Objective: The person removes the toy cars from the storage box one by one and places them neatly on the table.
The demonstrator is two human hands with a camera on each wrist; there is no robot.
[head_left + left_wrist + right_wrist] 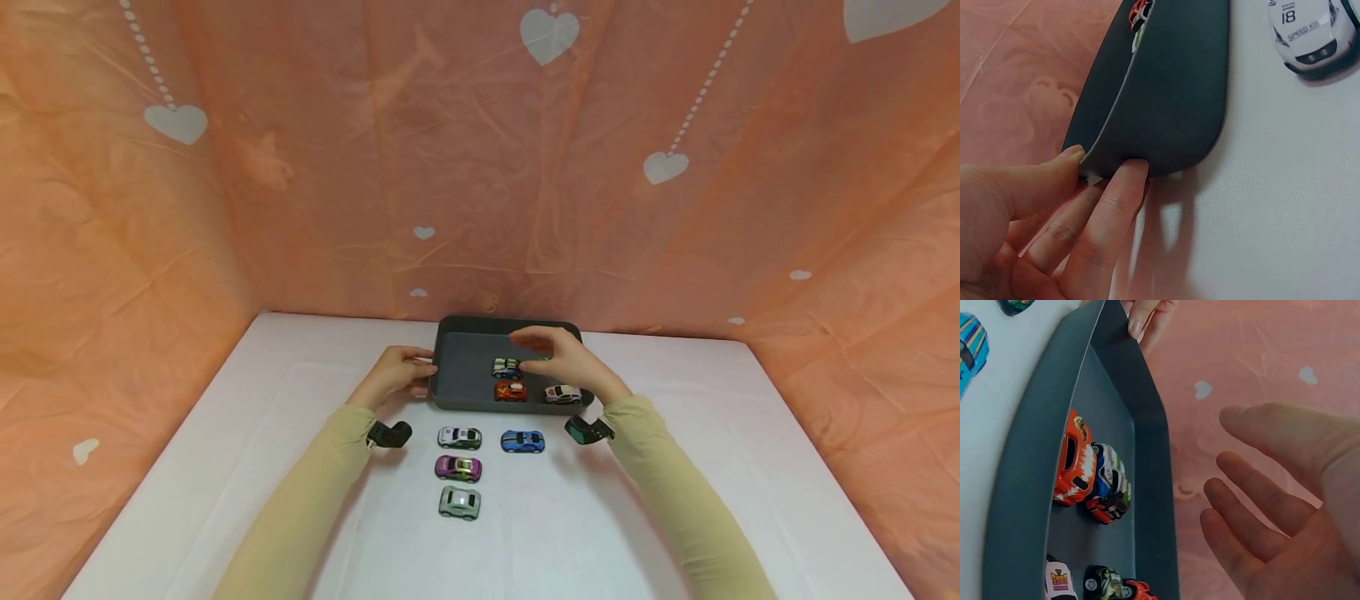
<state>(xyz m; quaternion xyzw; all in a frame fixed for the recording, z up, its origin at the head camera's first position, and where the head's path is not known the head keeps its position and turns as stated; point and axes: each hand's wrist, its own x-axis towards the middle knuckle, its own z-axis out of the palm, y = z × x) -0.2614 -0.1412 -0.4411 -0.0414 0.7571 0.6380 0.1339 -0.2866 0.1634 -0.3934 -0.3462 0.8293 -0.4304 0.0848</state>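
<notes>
At the left end of a dark grey tray [465, 367], my left hand [397, 371] pinches the rim, thumb inside and fingers against the outer wall. My right hand [564, 358] hovers over the tray's right part, its fingers spread and holding nothing. Inside the tray are an orange toy car [1074, 464] and, beside it, a blue, white and green toy car [1109, 481]. A white toy car [562, 394] lies near the right front corner. Next to that one, the right wrist view shows a green patterned toy car [1102, 584] with red at one end.
On the white table [300, 375] before the tray, a white toy car [459, 437], a purple one [458, 468] and a pale grey-green one [460, 502] form a column. To their right sits a blue striped toy car [522, 442]. Behind hangs an orange curtain [337, 167] with hearts.
</notes>
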